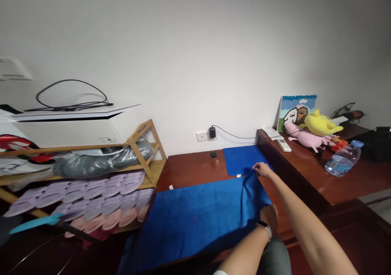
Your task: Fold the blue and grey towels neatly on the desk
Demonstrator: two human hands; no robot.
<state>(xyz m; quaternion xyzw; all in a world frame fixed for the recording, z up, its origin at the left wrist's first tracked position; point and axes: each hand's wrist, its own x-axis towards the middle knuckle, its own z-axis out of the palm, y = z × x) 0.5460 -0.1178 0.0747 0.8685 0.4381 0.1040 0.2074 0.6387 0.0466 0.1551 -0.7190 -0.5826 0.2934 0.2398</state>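
Blue cloth lies spread across the near part of a reddish-brown table, rumpled at its right end. There, my right hand pinches the far corner between fingertips. My left hand is at the near right edge; I cannot tell its finger grip.
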